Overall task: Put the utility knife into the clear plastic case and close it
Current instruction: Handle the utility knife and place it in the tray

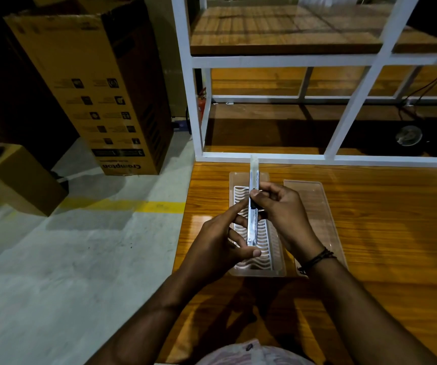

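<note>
While both hands grip it, utility knife (252, 206) above open case (264, 248)

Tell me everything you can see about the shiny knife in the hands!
The utility knife is long, thin and silvery, like metal, with a small black slider near its middle. It points away from the person, held up over the open clear plastic case. The left hand pinches its near end, and the right hand grips it around the slider. Its far tip looks pale and blurry, so whether a blade sticks out is unclear.
</note>
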A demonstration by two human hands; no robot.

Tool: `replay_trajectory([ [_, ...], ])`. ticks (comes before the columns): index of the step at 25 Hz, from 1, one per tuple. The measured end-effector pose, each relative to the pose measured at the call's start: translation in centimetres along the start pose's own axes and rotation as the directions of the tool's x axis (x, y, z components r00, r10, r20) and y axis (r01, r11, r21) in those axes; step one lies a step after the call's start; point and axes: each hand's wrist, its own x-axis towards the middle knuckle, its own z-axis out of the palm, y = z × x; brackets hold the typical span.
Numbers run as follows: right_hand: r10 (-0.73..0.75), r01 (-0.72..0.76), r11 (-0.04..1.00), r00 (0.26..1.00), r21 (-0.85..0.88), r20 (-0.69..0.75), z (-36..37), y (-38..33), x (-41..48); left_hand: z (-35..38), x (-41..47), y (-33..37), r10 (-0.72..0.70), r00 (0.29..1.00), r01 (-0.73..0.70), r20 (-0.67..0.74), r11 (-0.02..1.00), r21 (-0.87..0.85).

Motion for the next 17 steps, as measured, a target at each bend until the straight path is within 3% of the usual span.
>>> replay_trajectory([
  [17,-0.025,0.029,0.998,0.996,-0.048,0.091,0.0,0.1,-1.8,-0.2,0.2,-0.3,-0.047,0.998,0.048,-0.045,0.998,0.028],
])
